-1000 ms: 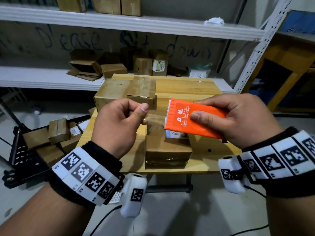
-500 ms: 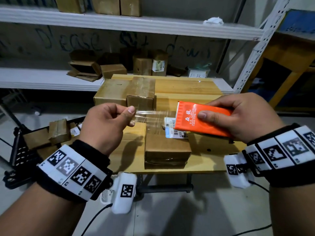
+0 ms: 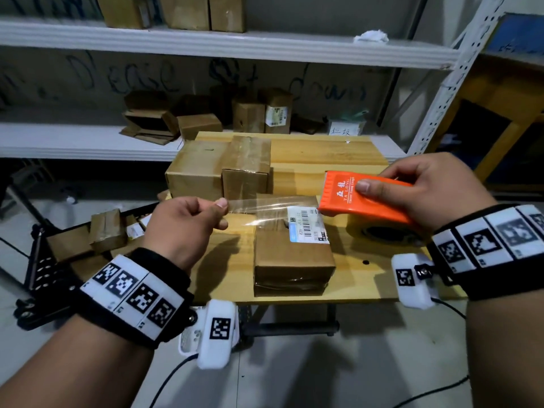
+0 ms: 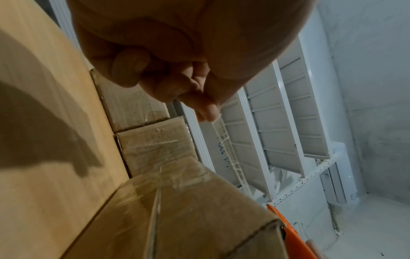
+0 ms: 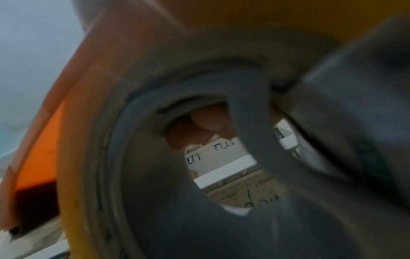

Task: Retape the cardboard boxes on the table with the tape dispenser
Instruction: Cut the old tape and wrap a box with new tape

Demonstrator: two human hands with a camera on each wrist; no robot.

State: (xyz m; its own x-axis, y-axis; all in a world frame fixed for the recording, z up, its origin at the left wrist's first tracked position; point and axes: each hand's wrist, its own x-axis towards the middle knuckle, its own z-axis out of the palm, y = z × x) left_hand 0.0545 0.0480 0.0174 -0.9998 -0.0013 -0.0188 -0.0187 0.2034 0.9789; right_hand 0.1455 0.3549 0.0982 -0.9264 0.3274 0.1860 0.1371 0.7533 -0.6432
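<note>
My right hand (image 3: 418,189) grips the orange tape dispenser (image 3: 365,201) above the right side of the wooden table (image 3: 368,278). A clear strip of tape (image 3: 265,206) runs from the dispenser leftward to my left hand (image 3: 219,210), which pinches its free end between thumb and forefinger. The strip hangs stretched above a small cardboard box (image 3: 291,257) with a white barcode label (image 3: 307,223) near the table's front edge. In the left wrist view the pinching fingertips (image 4: 206,108) sit above that box (image 4: 188,215). The right wrist view is filled by the tape roll's grey core (image 5: 199,175).
Two more taped cardboard boxes (image 3: 217,169) stand side by side at the table's back left. White shelves (image 3: 88,139) behind hold several boxes. A black cart (image 3: 73,245) with boxes stands left of the table. A yellow wooden table (image 3: 500,113) is at the right.
My hands have drawn apart, left going left and right going right, pulling a longer strip of tape out of the dispenser. The strip now spans the labelled box.
</note>
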